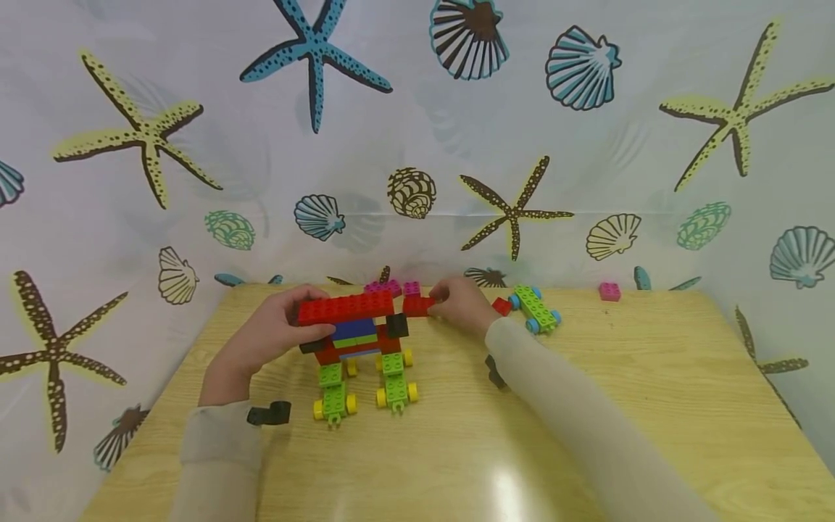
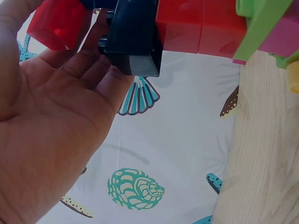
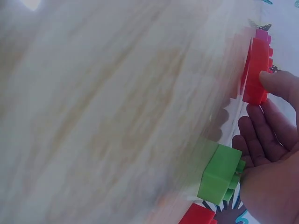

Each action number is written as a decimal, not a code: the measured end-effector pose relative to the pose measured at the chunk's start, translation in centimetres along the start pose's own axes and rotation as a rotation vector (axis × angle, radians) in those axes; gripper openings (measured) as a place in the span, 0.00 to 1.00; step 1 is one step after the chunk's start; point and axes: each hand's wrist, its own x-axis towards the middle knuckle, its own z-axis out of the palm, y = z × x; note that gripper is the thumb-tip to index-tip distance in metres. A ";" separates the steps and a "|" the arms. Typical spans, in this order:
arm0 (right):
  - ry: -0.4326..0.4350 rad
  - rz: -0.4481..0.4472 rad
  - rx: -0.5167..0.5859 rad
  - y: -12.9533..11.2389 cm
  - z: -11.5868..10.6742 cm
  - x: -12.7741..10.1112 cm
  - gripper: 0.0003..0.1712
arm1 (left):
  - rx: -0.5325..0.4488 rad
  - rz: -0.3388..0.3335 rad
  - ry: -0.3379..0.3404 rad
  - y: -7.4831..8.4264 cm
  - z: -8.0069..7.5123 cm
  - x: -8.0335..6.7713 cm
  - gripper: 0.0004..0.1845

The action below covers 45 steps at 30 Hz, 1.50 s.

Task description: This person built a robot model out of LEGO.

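Observation:
A brick model (image 1: 357, 341) stands mid-table: a long red brick (image 1: 346, 308) on top, blue, green and red layers below, black pieces at the sides, and two green bases with yellow wheels (image 1: 365, 391). My left hand (image 1: 301, 319) grips its left end; in the left wrist view the fingers (image 2: 88, 65) reach a black brick (image 2: 133, 42) under red bricks (image 2: 201, 23). My right hand (image 1: 438, 304) pinches a small red brick (image 1: 417, 306) against the right end of the long red brick. In the right wrist view the thumb (image 3: 280, 84) lies on that red brick (image 3: 256, 70).
A green base with blue wheels (image 1: 536, 309) and a small red brick (image 1: 501, 306) lie right of my right hand. Pink bricks (image 1: 391, 288) sit behind the model, and another pink brick (image 1: 609, 291) at the back right. A seashell curtain (image 1: 417, 145) backs the wooden table (image 1: 587, 435).

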 end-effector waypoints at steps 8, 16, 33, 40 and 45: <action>0.016 0.042 0.051 -0.6 -0.7 -0.8 0.19 | 0.017 -0.001 0.003 -0.2 0.0 0.0 0.24; 0.060 0.013 0.078 -0.8 -2.1 -1.8 0.19 | 0.003 -0.010 0.006 -0.2 0.1 0.0 0.24; 0.082 -0.033 0.164 -1.1 -8.0 -5.7 0.24 | -0.011 -0.057 0.026 0.1 1.7 0.8 0.29; 0.095 -0.054 0.144 -1.7 -10.7 -8.3 0.24 | -0.023 -0.055 0.021 0.9 3.8 1.8 0.31; 0.100 -0.085 0.179 -2.7 -12.5 -9.9 0.22 | -0.048 -0.050 0.006 1.6 5.8 2.8 0.30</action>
